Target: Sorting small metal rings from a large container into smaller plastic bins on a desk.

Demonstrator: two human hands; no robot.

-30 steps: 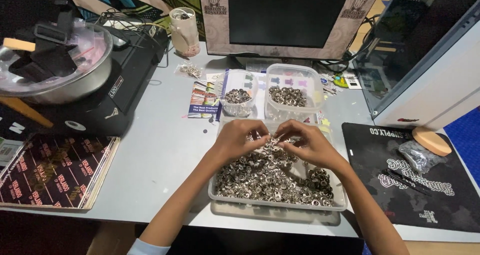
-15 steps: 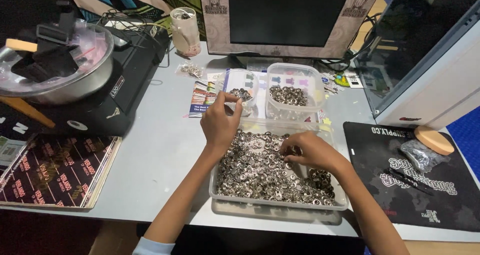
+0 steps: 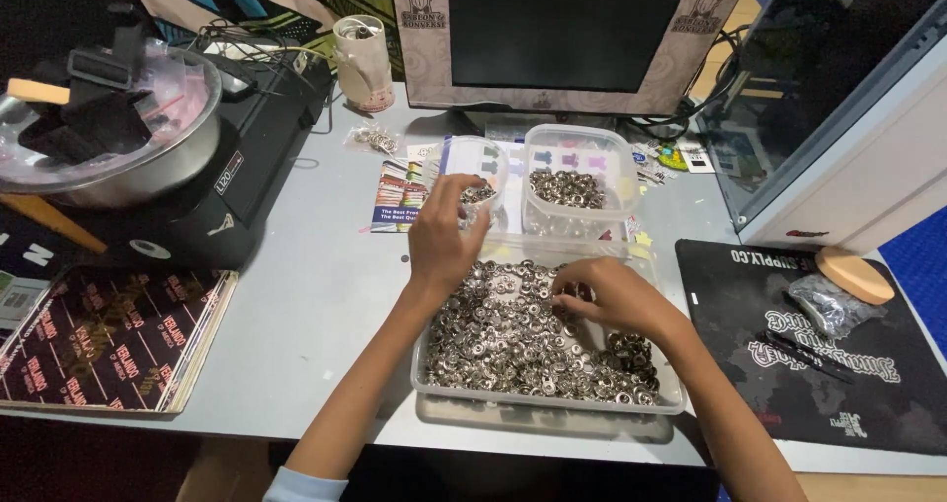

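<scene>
Reaching up, the left hand point(image 3: 446, 238) pinches something small over the cup point(image 3: 478, 172) while the right hand point(image 3: 610, 297) picks, fingers curled, among rings point(image 3: 513, 334) in the tray point(image 3: 552, 401), so a knock might tip that cup.

A clear plastic tray point(image 3: 552, 403) sits on the grey desk, heaped with small silver metal rings point(image 3: 503, 334) lying loose in a jumbled layer. Just behind it stand two clear tubs: a small round one point(image 3: 478, 167) with a few rings at the bottom, and a larger square one point(image 3: 577, 181) holding a bigger pile.
</scene>
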